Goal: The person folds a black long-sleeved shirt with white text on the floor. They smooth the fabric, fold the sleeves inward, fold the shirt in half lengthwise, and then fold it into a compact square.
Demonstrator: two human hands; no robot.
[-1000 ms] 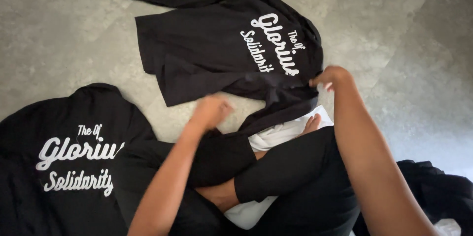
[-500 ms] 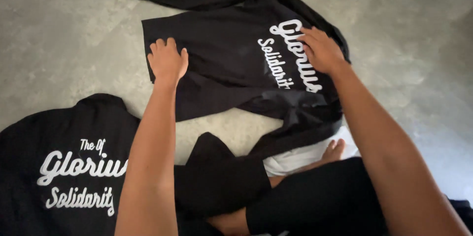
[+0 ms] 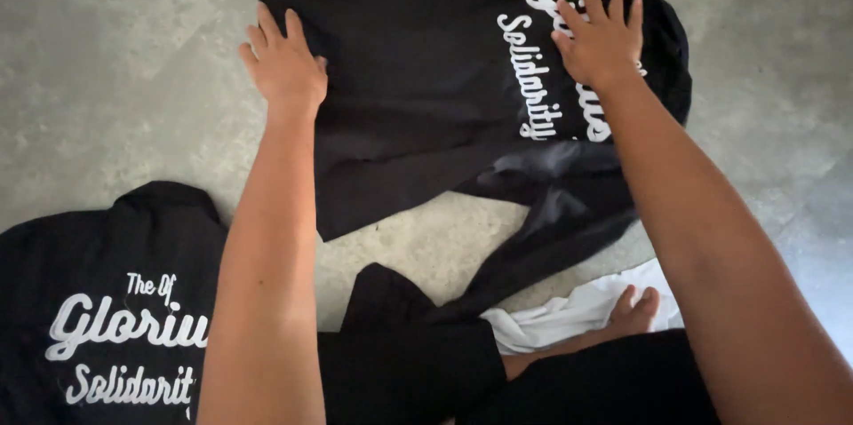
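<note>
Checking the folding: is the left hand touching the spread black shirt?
Touching. The head view shows the left hand lying flat, palm down, on the black shirt's edge.

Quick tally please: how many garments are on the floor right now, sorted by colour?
Black shirts with white script lettering: 2, one under both hands, one at lower left
Plain black garment by the knees: 1
White cloth beside the foot: 1
Total: 4
</note>
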